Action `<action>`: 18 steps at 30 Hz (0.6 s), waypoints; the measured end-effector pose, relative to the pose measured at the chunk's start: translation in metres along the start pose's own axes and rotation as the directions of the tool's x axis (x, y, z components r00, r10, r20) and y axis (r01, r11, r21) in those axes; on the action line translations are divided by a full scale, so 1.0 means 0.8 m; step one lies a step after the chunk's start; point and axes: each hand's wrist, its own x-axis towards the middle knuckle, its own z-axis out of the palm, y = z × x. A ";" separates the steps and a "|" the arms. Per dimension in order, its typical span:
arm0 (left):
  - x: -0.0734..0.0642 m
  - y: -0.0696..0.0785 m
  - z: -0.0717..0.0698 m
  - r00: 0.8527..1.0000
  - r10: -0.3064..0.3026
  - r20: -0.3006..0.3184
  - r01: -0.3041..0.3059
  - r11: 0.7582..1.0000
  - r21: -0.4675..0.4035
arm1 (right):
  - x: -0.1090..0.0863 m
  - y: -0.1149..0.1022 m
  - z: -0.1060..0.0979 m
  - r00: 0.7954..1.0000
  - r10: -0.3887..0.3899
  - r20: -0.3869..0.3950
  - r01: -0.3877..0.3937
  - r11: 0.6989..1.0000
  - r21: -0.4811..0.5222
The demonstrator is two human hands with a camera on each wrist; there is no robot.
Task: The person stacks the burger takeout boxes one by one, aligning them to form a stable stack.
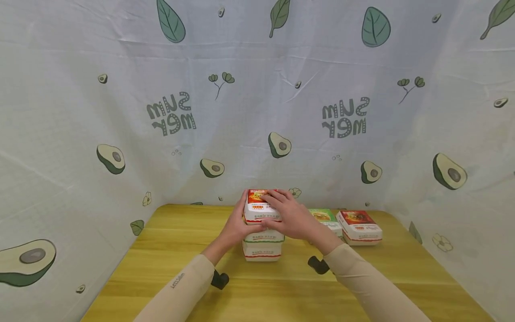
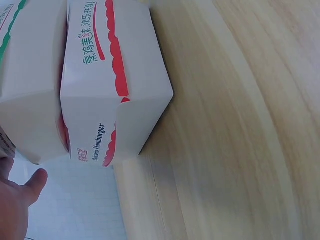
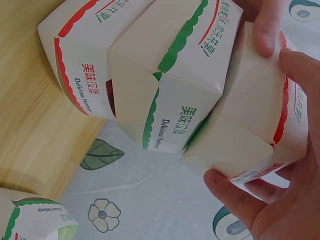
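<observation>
Three white paper hamburger boxes stand in a stack at mid-table. My left hand [image 1: 234, 227] holds the left side of the red-trimmed top box [image 1: 261, 215], its thumb across the front. From the right, my right hand [image 1: 293, 216] grips that same box with fingers over the lid and thumb on the front. Below it sit the green-trimmed middle box [image 3: 165, 85] and the red-trimmed bottom box [image 2: 95, 75], which rests on the table. In the right wrist view the top box [image 3: 245, 105] leans slightly against the middle one. Only part of my left hand [image 2: 12, 205] shows in the left wrist view.
Right of the stack, a green-topped hamburger box [image 1: 326, 218] lies partly behind my right hand. Beside it is a red-topped box [image 1: 359, 227]. The wooden table [image 1: 181, 228] meets a white curtain [image 1: 249, 98] printed with avocados and leaves. A black wrist mount [image 1: 318, 264] hangs under each forearm.
</observation>
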 end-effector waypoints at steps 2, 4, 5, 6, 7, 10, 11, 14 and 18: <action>0.001 0.000 0.000 1.000 0.001 0.000 -0.001 1.000 0.008 | 0.000 0.000 0.000 1.000 0.001 -0.001 -0.001 1.000 -0.006; 0.001 0.000 -0.001 1.000 0.008 0.001 -0.008 1.000 0.018 | 0.001 0.000 0.000 1.000 0.004 0.000 -0.004 1.000 -0.010; 0.001 0.001 -0.001 1.000 0.009 0.001 -0.009 1.000 0.022 | 0.001 0.000 0.000 1.000 0.006 0.001 -0.006 1.000 -0.011; 0.002 0.001 -0.002 1.000 0.013 0.000 -0.013 1.000 0.028 | 0.001 0.000 0.000 1.000 0.009 0.003 -0.009 1.000 -0.010; 0.002 0.001 -0.002 1.000 0.013 -0.001 -0.013 0.999 0.034 | 0.002 0.000 0.000 1.000 0.011 0.004 -0.011 1.000 -0.010; 0.002 0.002 -0.003 1.000 0.013 -0.003 -0.013 0.999 0.041 | 0.003 -0.001 -0.001 1.000 0.008 0.004 -0.008 1.000 -0.004; 0.002 0.003 -0.003 1.000 0.012 -0.004 -0.012 0.999 0.043 | 0.003 -0.001 -0.001 1.000 0.005 0.002 -0.005 1.000 -0.002; 0.002 0.003 -0.004 1.000 0.007 -0.002 -0.007 0.999 0.042 | 0.003 0.000 -0.001 1.000 -0.004 -0.004 0.004 1.000 0.002; 0.003 0.003 -0.004 1.000 0.005 -0.001 -0.005 0.999 0.045 | 0.003 0.002 -0.001 1.000 -0.009 -0.010 0.009 1.000 0.009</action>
